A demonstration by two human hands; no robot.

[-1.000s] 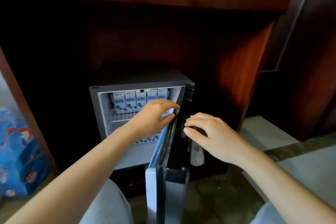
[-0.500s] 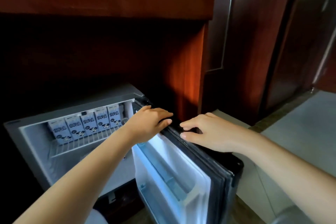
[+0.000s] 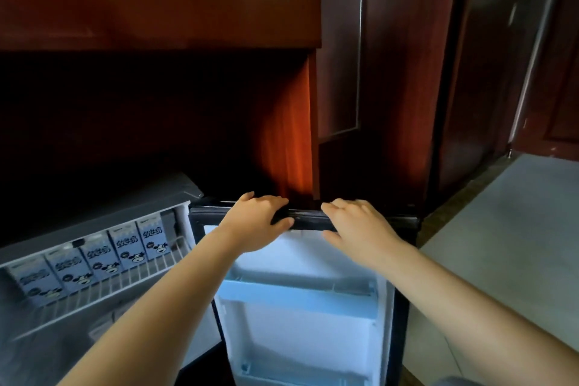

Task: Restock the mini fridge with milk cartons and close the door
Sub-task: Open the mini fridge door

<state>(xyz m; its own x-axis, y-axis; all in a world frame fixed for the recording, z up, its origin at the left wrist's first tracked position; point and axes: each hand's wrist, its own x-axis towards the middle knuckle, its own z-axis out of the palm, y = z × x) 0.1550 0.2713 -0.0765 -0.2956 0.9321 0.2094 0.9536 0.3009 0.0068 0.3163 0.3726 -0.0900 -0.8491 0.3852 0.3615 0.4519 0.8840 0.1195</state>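
The mini fridge [image 3: 103, 213] stands at the lower left with its door [image 3: 300, 332] swung wide open, the white inner liner facing me. Several blue-and-white milk cartons [image 3: 125, 249] stand in a row on the wire shelf [image 3: 103, 291] inside. My left hand [image 3: 255, 224] grips the door's dark top edge near the hinge side, fingers over the top and thumb on the inner face. My right hand [image 3: 360, 226] grips the same top edge further right. A pale blue door rack [image 3: 297, 294] below holds nothing.
The fridge sits in a dark wooden cabinet recess with a reddish side panel [image 3: 291, 150] just behind the door. Tall wooden panels [image 3: 391, 72] rise to the right. Pale floor [image 3: 507, 229] lies at the right, beyond the door's outer edge.
The door has swung from nearly edge-on to wide open facing me. Both hands have shifted onto its top edge, and the cartons have slid to the left of the view.
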